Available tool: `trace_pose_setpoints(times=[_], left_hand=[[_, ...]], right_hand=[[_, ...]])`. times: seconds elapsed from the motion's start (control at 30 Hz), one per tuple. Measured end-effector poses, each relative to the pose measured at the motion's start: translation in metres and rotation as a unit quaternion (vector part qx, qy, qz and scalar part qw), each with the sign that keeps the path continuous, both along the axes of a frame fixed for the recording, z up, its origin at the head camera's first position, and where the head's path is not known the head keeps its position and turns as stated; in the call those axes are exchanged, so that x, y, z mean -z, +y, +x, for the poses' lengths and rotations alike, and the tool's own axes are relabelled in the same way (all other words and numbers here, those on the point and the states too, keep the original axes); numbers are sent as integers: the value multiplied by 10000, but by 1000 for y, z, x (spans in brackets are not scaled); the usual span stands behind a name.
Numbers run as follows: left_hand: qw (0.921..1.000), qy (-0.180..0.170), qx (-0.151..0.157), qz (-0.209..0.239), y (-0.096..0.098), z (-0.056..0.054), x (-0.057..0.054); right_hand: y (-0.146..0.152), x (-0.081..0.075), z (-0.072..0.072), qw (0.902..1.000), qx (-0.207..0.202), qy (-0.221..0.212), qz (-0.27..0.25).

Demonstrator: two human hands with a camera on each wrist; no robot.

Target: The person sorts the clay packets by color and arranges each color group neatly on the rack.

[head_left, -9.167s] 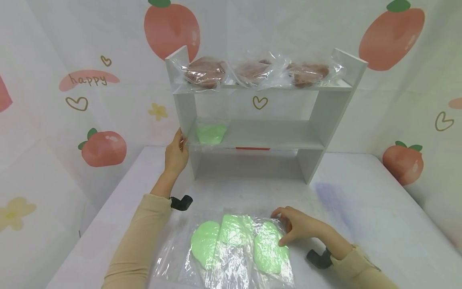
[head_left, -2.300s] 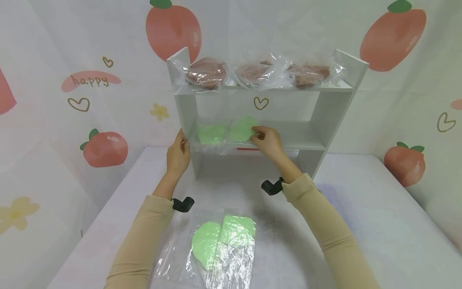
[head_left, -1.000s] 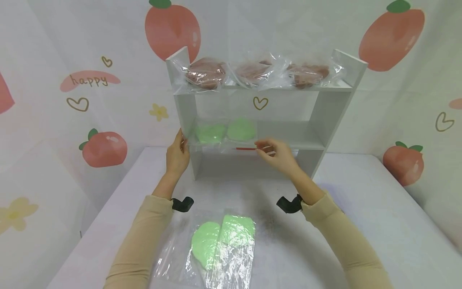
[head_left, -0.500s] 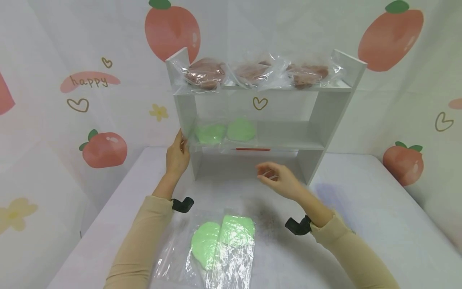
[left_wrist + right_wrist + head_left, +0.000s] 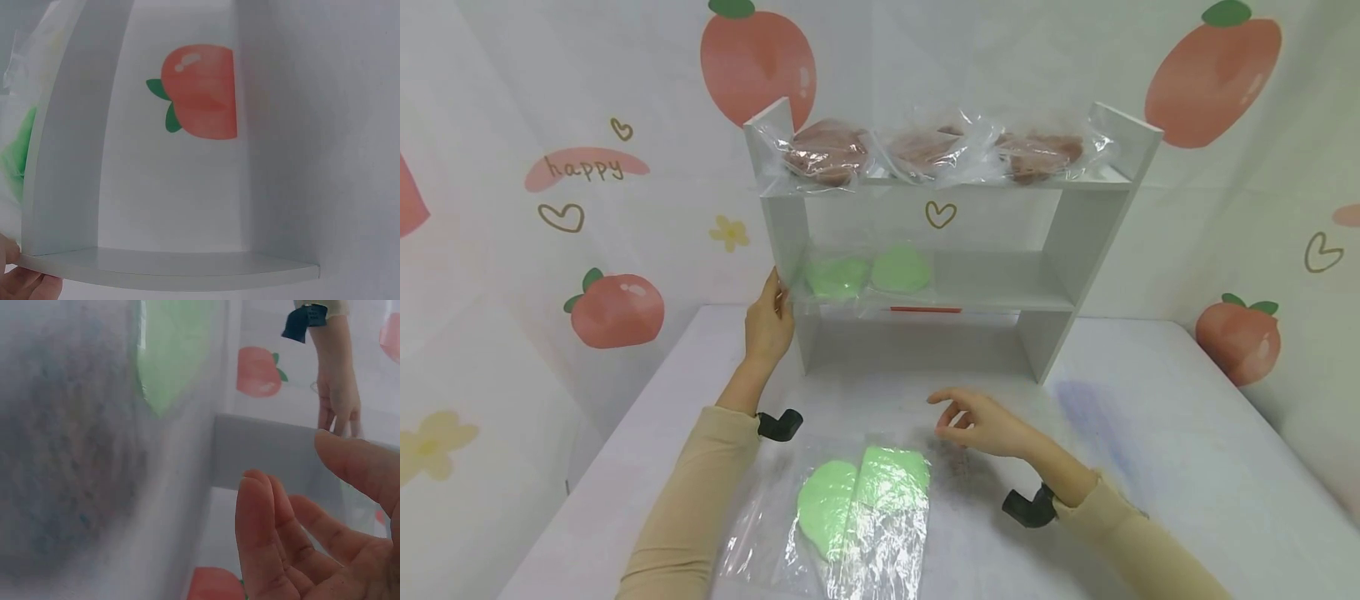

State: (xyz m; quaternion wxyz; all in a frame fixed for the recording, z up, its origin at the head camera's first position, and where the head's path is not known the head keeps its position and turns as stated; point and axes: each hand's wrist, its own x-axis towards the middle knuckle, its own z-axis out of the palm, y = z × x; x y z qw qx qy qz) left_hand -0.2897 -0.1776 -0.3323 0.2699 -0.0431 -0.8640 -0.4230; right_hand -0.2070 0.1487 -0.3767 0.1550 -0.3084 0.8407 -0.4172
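My left hand [image 5: 769,327] grips the left side panel of a white shelf [image 5: 1000,279]; in the left wrist view its fingers [image 5: 44,289] lie at the panel's edge. My right hand [image 5: 988,422] hovers above the table in front of the shelf, fingers loosely bent and holding nothing. Just left of it lie two flat green pieces in clear plastic bags, a rounded one [image 5: 826,508] and a squarer one [image 5: 891,479], side by side. On the middle shelf board sit two more bagged green pieces, one at the left [image 5: 837,278] and one beside it [image 5: 901,269].
Three bagged brown lumps, left [image 5: 829,152], middle [image 5: 925,154] and right [image 5: 1041,156], fill the top board. A fruit-printed cloth [image 5: 662,100] hangs behind the white table [image 5: 1120,500]. To the right the tabletop bears a purple stain [image 5: 1093,425].
A bagged green piece went from the table's right bag to the middle board, beside the first. My right hand let go and moved back down towards the table. My left hand stayed on the shelf.
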Motion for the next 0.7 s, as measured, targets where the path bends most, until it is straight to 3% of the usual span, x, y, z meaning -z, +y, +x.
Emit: trace_pose_setpoints(times=[0.27,0.47,0.7], left_hand=[[10000,-1,-1,44,1,1,0],[10000,11,9,38,0,2,-1],[10000,-85,38,0,0,1,0]], right_hand=[[-2,16,9,9992,11,-289,273],[-9,24,13,9976,214,-189,628],[-17,31,14,9967,343,-298,666]])
